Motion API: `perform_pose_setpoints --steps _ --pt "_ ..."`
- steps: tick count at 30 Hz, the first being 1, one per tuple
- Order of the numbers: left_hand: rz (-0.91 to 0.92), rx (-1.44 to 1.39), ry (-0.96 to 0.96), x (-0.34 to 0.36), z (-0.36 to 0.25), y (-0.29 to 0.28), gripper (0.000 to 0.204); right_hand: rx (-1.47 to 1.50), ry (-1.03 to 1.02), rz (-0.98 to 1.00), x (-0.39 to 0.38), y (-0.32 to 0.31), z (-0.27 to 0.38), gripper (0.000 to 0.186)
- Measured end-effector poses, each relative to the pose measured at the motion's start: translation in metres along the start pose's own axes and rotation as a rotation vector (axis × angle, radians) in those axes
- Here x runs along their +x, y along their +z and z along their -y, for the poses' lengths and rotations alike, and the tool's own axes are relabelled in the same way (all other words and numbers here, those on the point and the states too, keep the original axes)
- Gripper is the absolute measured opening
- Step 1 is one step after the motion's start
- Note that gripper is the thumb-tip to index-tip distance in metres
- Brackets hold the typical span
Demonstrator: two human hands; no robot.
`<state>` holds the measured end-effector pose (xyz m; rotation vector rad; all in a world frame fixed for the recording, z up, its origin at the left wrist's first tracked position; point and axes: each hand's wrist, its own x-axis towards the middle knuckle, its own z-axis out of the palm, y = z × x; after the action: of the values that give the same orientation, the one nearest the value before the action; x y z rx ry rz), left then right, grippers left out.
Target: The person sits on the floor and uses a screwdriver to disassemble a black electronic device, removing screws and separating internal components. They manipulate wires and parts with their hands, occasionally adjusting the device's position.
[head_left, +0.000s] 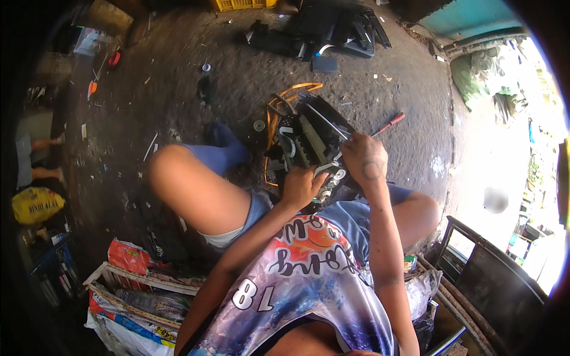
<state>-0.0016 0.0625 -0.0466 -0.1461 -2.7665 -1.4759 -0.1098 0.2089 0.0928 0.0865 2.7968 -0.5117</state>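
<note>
A partly dismantled black machine, which looks like a printer mechanism, sits on the floor between my legs. It has a pale roller, white gears and a bare frame. My left hand grips its near edge, thumb beside the gears. My right hand is closed at the machine's right side, on the near end of a thin silvery metal rod that slants across the top. Whether the rod is fixed to the machine is hard to tell. Just beyond that hand, a red-handled screwdriver lies on the floor.
An orange cable curls along the machine's left side. Black plastic casing parts lie farther off, near a yellow crate. Small scraps dot the dark floor. At left stands a yellow bag; white-framed shelving is close behind me.
</note>
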Motion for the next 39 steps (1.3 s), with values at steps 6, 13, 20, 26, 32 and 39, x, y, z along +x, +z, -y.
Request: perform_pose_setpoints --steps 6,13,20,26,32,39 --pt "0.044 -0.095 -0.103 0.005 0.006 0.010 0.037 0.301 -0.088 -0.061 -0.001 0.021 -0.016 0.022" --pt "0.040 -0.110 -0.074 0.008 0.003 0.017 0.035 0.091 -0.164 -0.306 0.015 0.045 -0.024 0.013" --pt "0.093 -0.095 -0.049 0.008 0.017 0.026 0.037 0.211 -0.302 -0.287 -0.009 0.043 0.005 0.007" --pt "0.190 -0.088 -0.010 0.023 0.008 0.049 0.026 0.768 -0.247 -0.259 -0.028 0.001 0.024 0.003" --pt "0.226 -0.102 0.036 0.036 -0.007 0.062 0.027 0.592 -0.187 -0.332 -0.029 0.007 0.030 0.011" --pt "0.400 -0.229 0.084 0.032 -0.027 0.082 0.053 0.649 -0.142 -0.684 -0.035 0.003 -0.049 0.012"
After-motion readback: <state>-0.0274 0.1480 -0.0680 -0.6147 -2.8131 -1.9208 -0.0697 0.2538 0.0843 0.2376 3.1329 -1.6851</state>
